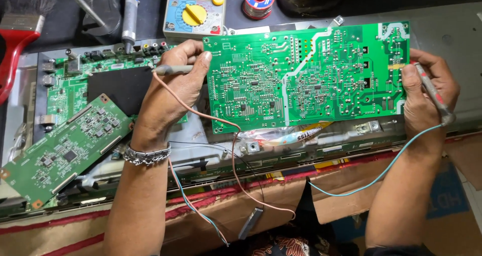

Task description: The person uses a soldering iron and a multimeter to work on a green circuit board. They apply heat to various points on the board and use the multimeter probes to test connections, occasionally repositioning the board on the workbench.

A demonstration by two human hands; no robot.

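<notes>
A large green circuit board (306, 75), solder side up, is held level between both hands. My left hand (175, 82) grips its left edge and also pinches a grey test probe (173, 69) with a pinkish lead (233, 150). My right hand (427, 92) grips the board's right edge and holds a red-and-grey probe (431, 91) with a pale blue lead (381, 173). A metal bracelet (146, 155) sits on my left wrist.
A small green board (63, 150) lies loose at the left over another green board (68, 92) in the metal chassis (452, 40). Behind stand an analog multimeter (195, 10), a solder spool (258, 0), a blue soldering iron (129, 17) and a red brush (17, 32). Cardboard (281, 195) lies in front.
</notes>
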